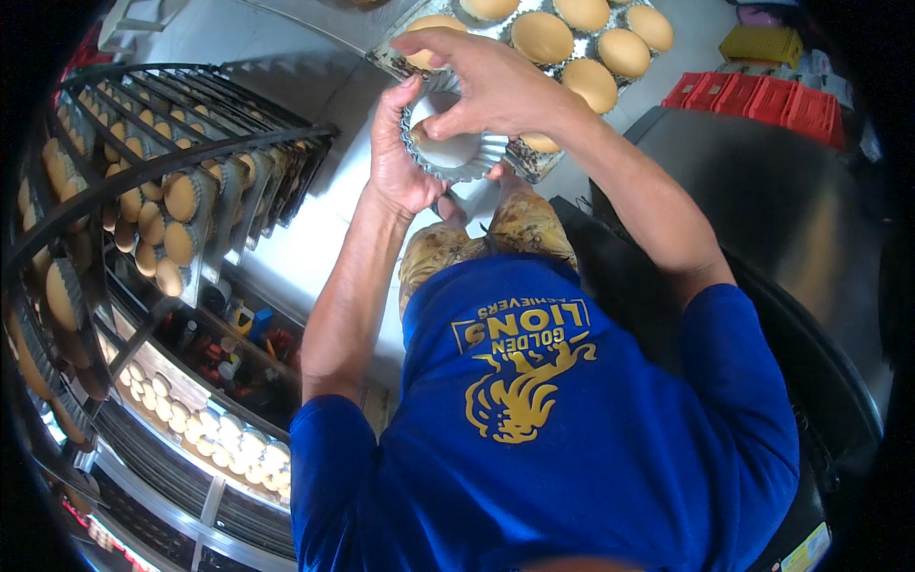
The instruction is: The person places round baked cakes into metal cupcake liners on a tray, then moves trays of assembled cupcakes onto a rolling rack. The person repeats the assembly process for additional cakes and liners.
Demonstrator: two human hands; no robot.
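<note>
My left hand (393, 161) cradles a fluted metal baking tin (472, 168) from below, its thumb along the outer rim. The tin is tilted towards me and its inside looks pale and smooth; I cannot tell whether it has a liner. Over the tin is my right hand (486, 79), fingers spread wide and thumb reaching inside the rim. Just beyond both hands lies a worn metal baking tray (389, 53) with several round golden cakes (542, 37) in fluted tins. My right forearm hides part of the tray.
A dark metal rack (179, 151) on the left holds trays of similar cakes. Below it, a lit shelf (129, 329) bears more rounds. At right are a large dark machine or cabinet (743, 186), red plastic crates (758, 100) and a yellow crate (761, 44).
</note>
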